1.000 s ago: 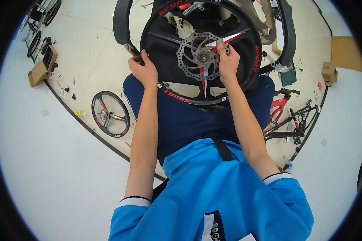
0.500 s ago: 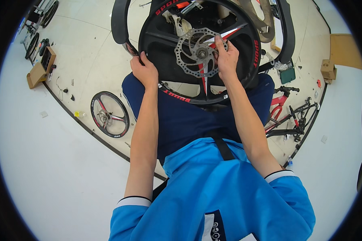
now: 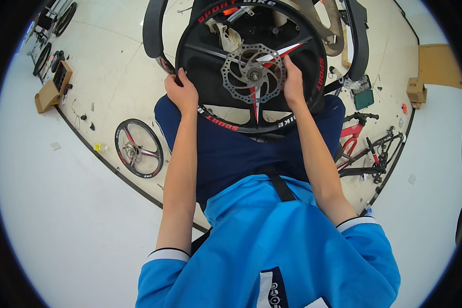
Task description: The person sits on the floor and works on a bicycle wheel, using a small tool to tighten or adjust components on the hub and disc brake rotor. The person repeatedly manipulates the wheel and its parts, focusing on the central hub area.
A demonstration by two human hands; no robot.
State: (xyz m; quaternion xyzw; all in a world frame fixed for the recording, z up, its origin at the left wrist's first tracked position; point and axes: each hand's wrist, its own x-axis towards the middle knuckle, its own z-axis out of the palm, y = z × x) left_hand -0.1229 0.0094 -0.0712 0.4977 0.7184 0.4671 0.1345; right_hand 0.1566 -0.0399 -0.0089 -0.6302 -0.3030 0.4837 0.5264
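Wheel [image 3: 256, 105] lies between left hand [image 3: 183, 94], gripping its rim [image 3: 321, 74], and right hand [image 3: 293, 85], grip unclear, at brake disc [image 3: 254, 75]

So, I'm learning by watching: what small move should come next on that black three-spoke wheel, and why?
Probably turn the round silver perforated metal disc slightly with the right hand: that hand is at the disc's edge, the disc sits around the hub of the wheel, and the left hand grips the black rim, which may steady it.
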